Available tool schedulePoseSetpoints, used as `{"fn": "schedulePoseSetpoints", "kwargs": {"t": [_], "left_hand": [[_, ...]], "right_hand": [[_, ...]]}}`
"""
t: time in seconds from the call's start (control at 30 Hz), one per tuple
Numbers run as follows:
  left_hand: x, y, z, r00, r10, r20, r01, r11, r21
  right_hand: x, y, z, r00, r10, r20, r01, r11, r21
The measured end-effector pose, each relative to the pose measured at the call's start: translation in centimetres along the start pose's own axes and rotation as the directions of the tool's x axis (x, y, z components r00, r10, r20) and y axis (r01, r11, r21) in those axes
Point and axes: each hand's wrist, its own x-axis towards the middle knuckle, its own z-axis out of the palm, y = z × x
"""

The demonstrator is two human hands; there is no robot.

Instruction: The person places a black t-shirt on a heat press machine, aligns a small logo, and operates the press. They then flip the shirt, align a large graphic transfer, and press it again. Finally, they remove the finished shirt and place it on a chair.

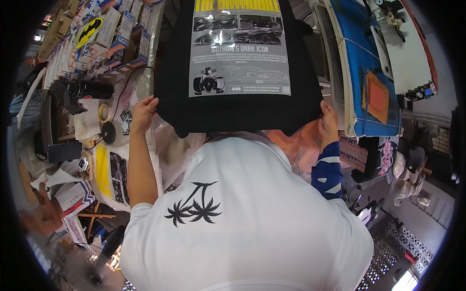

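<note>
A black T-shirt [238, 110] lies spread out in front of me, its lower edge toward my body. A clear, shiny transfer film [199, 58] with a grey and yellow car print rests on it and catches the light. My left hand [144, 115] is closed on the shirt's left edge, thumb and fingertips pinching the cloth. On the other side, my right hand [328, 120] grips the right edge near the lower corner, its fingers partly hidden behind the cloth. A dark blue patterned sleeve covers my right forearm; the left one is bare.
Stacked boxes [104, 36] fill the far left. Below them are a tape roll [103, 112], a phone [64, 152] and a printed yellow and grey sheet [112, 174]. A blue machine [361, 97] with an orange pad [377, 98] stands at right. A fan [94, 271] is at lower left.
</note>
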Motion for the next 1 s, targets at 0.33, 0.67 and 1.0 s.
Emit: {"fn": "schedulePoseSetpoints", "kwargs": {"t": [0.33,0.67,1.0], "left_hand": [[-3.8,1.1,15.3,0.526,0.796,0.299,-0.616,0.115,0.779],[-3.0,-0.7,15.6,0.477,0.834,0.277,-0.619,0.095,0.780],[-3.3,3.1,17.0,0.630,0.734,0.254,-0.501,0.134,0.855]], "right_hand": [[-5.6,-1.4,13.8,0.498,-0.709,0.500,0.757,0.075,-0.649],[-5.1,-0.2,14.6,0.504,-0.711,0.491,0.725,0.040,-0.687],[-5.1,-2.8,15.4,0.632,-0.614,0.473,0.646,0.080,-0.759]]}}
